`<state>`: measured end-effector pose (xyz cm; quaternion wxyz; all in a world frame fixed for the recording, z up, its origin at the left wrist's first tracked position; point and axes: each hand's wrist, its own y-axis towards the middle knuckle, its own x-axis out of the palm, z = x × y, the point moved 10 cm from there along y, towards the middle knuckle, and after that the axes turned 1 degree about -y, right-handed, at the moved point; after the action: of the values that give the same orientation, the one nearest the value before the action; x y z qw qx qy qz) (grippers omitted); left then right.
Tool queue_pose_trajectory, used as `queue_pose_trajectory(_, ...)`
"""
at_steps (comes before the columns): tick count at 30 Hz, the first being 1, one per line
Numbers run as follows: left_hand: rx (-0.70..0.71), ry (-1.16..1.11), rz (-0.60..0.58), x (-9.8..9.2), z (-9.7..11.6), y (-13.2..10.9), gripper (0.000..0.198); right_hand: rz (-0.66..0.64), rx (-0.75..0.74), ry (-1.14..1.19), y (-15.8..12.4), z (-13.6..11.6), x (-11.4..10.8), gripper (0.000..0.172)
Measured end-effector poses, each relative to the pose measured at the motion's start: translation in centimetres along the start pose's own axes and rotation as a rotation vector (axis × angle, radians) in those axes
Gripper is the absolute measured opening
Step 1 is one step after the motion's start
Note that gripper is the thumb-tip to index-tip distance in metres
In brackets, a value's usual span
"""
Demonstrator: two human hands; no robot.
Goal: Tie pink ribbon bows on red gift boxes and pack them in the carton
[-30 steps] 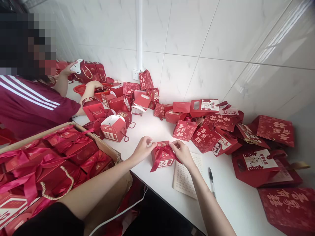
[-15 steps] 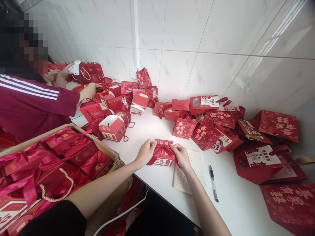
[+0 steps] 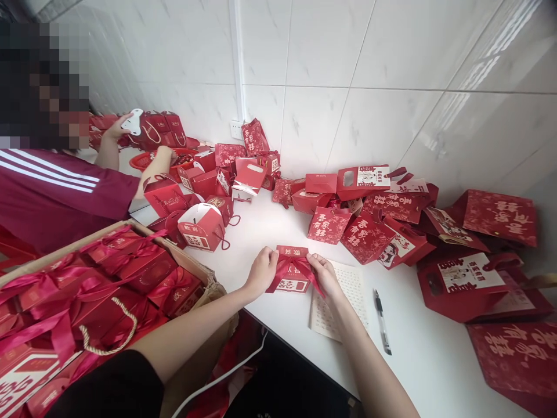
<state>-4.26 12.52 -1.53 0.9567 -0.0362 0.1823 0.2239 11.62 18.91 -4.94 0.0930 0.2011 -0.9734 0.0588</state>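
Note:
A small red gift box [image 3: 292, 252] with white patterned print stands on the white table near its front edge. A dark red ribbon [image 3: 294, 267] is tied in a bow across its front. My left hand [image 3: 263, 271] pinches the bow's left part at the box's left side. At the right side, my right hand [image 3: 322, 275] has its fingers closed on the ribbon's right part. Under my right forearm lies an open notebook [image 3: 343, 296] with handwriting, and a black pen [image 3: 383, 322] rests to its right.
A cardboard carton [image 3: 198, 270] full of ribboned red boxes stands at the left. Red boxes [image 3: 329, 224] and bags crowd the table's back and right. At the far left a person in a maroon shirt [image 3: 65, 186] reaches toward a red basket [image 3: 141, 161].
The view has shifted slightly, so the table items sit a little differently in the picture. Both my hands stay at the bow. The other person's left-side hand and head have moved slightly.

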Motion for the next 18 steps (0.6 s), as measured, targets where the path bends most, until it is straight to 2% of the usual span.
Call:
queue_pose_trajectory(7, -0.194, -0.247, -0.082, 0.4, -1.5, 0.8, 0.03, 0.026, -0.023, -0.038, 0.3, -0.6, -1.8, 0.041)
queue_pose_trajectory(10, -0.199, -0.285, -0.132, 0.8, -1.1, 0.5, 0.036, 0.032, -0.067, -0.091, 0.3, -1.3, -2.6, 0.036)
queue_pose_trajectory(11, -0.184, -0.265, -0.135, 0.8, -0.9, 0.4, 0.038, 0.004, -0.09, -0.133, 0.2, -1.5, -2.4, 0.04)
queue_pose_trajectory(15, -0.06, -0.159, -0.088, 0.6, -0.1, 0.6, 0.035, -0.254, -0.146, -0.312, -0.6, -1.3, 0.2, 0.086)
queue_pose_trajectory(18, 0.004, -0.186, -0.078, 0.4, 0.4, 0.8, 0.028, -0.313, -0.153, -0.415, -1.1, -1.0, 1.2, 0.103)
